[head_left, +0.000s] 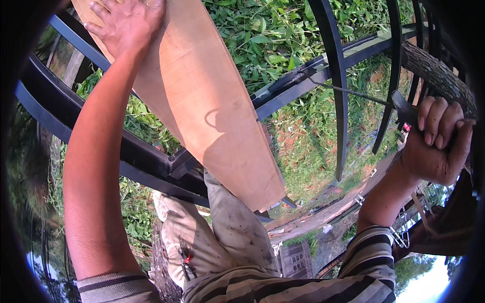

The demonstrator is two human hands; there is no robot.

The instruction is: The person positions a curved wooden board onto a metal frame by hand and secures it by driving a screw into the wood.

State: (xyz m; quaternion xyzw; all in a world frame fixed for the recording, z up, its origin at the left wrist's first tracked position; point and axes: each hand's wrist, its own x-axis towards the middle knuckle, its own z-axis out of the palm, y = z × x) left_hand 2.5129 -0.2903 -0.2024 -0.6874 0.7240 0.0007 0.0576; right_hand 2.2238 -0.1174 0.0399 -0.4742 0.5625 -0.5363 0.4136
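Note:
My left hand [126, 28] lies with fingers spread on the upper end of a long, light brown wooden board [212, 91]. The board slants down toward my legs, across black metal beams. On the right, my right hand [439, 139] is closed round the handle of a dark welding electrode holder [402, 107]. A thin dark electrode rod [351, 92] extends leftward from its jaws. The rod's far end is at or very near a black metal beam [298, 81]; I cannot tell whether they touch. My fingers hide most of the handle.
Curved black metal bars [333, 60] rise on the right, near a rough tree branch [434, 70]. Dark frame beams [136, 156] cross on the left, above my trousered legs [227, 227]. Green leaves [257, 40] and grassy ground [308, 136] show below the frame.

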